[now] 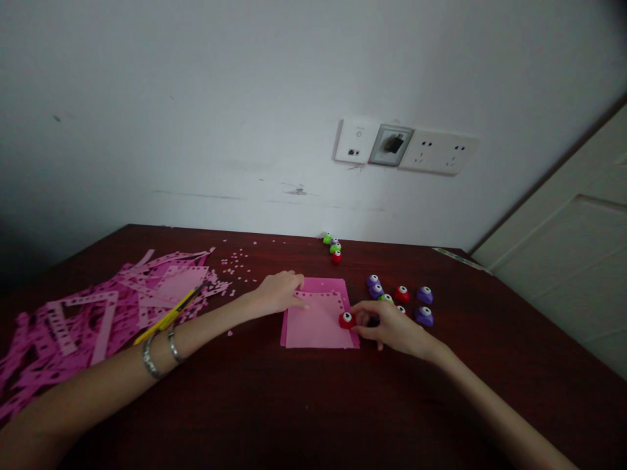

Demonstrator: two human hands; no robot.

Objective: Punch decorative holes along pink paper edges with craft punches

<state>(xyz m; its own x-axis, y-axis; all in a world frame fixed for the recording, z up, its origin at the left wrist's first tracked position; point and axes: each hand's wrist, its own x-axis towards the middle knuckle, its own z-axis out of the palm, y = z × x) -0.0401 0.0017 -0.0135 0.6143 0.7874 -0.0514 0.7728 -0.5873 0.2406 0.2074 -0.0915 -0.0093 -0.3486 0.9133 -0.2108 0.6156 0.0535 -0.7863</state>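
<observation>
Left hand (277,292) lies flat, pinning pink paper sheet (318,324) steady; right hand (386,328) grips red plastic craft punch (347,320) at the sheet's right edge.

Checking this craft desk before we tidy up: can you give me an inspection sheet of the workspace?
surface: dark reddish wooden table, with paper bits scattered across it.
job's things: pink paper sheet with a punched top edge; red craft punch at its right edge; other purple, red and green craft punches nearby.
clutter: heap of punched pink paper strips; loose pink paper bits; yellow utility knife lying on the strips.
hands: left hand resting on the sheet; right hand holding the red craft punch.
cables: nothing seen.
surroundings: white wall with socket panel; door at right.
</observation>
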